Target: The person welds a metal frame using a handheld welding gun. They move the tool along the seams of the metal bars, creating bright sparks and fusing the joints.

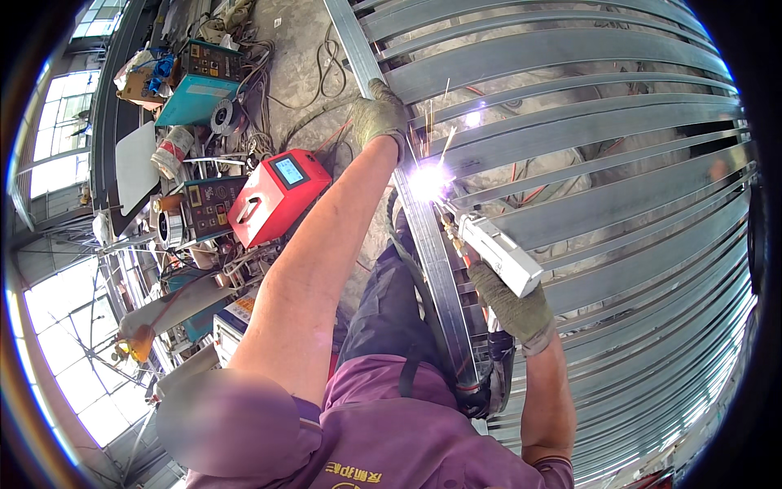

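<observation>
My right hand point(517, 308), in a grey-green work glove, is closed round a white hand-held welding torch point(498, 254). From the torch's tip a bright arc point(428, 181) flares where the slats meet a long metal tube point(440, 265), and thin sparks fly upward from it. Farther up that tube, my left hand point(379, 114) grips it, also gloved, with the arm stretched out. The glare hides the joint itself. Rows of grey metal slats point(570, 61) run off to the right from the tube.
On the left stands a red machine point(281, 196) with a lit screen. Teal wire-feed units point(199, 85), a wire spool point(225, 118) and tangled cables point(261, 98) crowd behind it. A hose point(326, 61) loops over the concrete floor. My legs point(383, 301) stand beside the tube.
</observation>
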`<state>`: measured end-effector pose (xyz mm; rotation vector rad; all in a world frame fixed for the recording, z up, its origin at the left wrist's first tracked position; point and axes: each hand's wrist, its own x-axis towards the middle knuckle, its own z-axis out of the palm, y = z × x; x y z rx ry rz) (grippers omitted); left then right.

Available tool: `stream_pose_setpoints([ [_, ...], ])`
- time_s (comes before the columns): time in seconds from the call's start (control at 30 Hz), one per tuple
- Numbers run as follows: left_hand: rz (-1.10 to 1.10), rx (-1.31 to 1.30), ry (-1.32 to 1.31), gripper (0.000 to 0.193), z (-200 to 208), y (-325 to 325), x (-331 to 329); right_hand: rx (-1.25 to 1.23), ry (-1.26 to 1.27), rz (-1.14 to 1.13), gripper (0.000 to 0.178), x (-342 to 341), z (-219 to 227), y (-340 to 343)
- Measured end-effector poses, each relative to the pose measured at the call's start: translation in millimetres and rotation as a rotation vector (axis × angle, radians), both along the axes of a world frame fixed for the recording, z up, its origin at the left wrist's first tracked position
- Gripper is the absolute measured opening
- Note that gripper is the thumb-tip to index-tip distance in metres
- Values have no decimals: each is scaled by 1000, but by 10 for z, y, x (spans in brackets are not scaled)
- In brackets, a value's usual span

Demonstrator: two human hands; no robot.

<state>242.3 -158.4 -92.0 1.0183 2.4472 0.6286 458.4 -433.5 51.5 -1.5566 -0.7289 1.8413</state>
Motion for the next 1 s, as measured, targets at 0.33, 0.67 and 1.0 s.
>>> stream_pose_setpoints([
  [0.33, -56, -104, -121, 79, 92, 8, -47, -17, 14, -9, 42, 28, -13, -20],
  [0.67, -15, -63, -101, 76, 321, -60, 117, 0, 93, -132, 38, -11, -168, -191],
  [1.0, -104, -80, -64, 76, 282, -54, 89, 73, -8, -106, 34, -46, -170, -214],
])
